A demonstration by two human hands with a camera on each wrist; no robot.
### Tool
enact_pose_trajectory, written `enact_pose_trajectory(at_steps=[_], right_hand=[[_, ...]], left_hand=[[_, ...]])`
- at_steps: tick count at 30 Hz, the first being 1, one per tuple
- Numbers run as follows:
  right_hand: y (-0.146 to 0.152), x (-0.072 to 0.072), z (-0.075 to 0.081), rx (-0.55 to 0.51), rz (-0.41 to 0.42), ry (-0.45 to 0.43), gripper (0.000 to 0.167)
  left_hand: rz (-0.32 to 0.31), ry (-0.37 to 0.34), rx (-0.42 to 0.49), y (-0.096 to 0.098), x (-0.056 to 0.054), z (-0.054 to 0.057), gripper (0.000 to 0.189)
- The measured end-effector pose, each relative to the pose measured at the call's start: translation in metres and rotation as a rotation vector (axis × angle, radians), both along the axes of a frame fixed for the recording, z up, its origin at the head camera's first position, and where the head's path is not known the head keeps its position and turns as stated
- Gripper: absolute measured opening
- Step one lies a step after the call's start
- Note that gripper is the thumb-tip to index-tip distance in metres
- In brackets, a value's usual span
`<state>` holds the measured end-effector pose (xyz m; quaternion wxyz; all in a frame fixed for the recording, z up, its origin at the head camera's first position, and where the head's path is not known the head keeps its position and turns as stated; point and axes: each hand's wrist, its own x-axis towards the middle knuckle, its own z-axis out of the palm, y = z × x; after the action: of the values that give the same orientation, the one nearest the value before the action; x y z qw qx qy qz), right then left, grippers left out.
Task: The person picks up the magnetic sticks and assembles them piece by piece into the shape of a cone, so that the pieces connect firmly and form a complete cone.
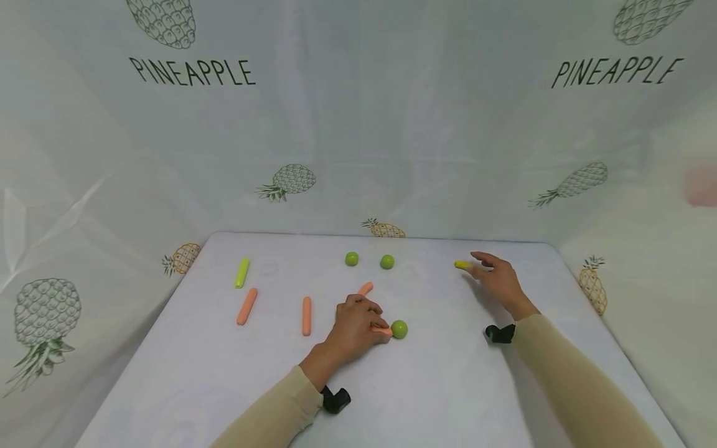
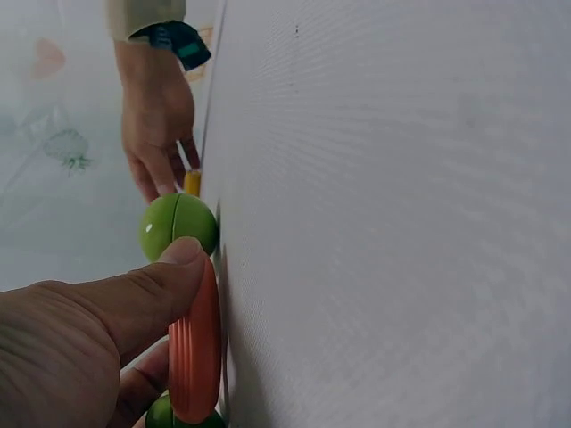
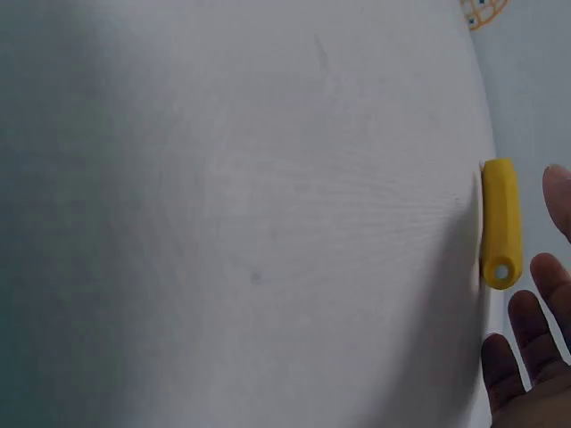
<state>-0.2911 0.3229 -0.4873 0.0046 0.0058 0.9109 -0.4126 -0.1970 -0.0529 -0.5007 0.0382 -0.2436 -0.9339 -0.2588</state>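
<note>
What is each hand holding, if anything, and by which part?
The left hand pinches an orange stick, thumb at the end beside a green ball; the right hand holds nothing.

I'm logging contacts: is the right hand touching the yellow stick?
Apart. The right wrist view shows it: a narrow visible gap separates the yellow stick from the right hand.

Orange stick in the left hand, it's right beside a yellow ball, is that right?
Not quite: the ball is green, not yellow, as the head view shows. The orange stick in the left hand is indeed right beside it.
</note>
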Motion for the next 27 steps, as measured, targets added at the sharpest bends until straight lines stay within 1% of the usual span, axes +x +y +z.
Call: enact_pose_trajectory(at_steps=[7,11,14,18,20,27], right_hand=[[-0.006,-0.002,-0.004,0.042,0.005,-0.016,0.054],[-0.012,0.001,-0.005,0.066,0.011,-0.021,0.053],[-0.016,0.004,-0.005,0.074,0.019,-0.034,0.054],[-0.019,0.005,-0.006,0.064,0.042,-0.072,0.058],[-0.018,0.004,-0.005,0.057,0.064,-0.093,0.061],[-0.007,-0.007,0.001,0.024,0.23,-0.167,0.07]], left_hand=[[0.002,0.0,-0.008,0.003,0.002,0.002,0.017],[0.003,-0.004,-0.013,0.004,0.003,0.002,0.015],[-0.005,0.004,-0.031,0.004,0.002,0.002,0.017],[-0.019,0.005,-0.045,0.003,0.001,0.003,0.021],[-0.023,-0.012,-0.043,0.002,0.001,0.004,0.022],[-0.025,-0.049,-0.046,0.001,0.001,0.004,0.02]])
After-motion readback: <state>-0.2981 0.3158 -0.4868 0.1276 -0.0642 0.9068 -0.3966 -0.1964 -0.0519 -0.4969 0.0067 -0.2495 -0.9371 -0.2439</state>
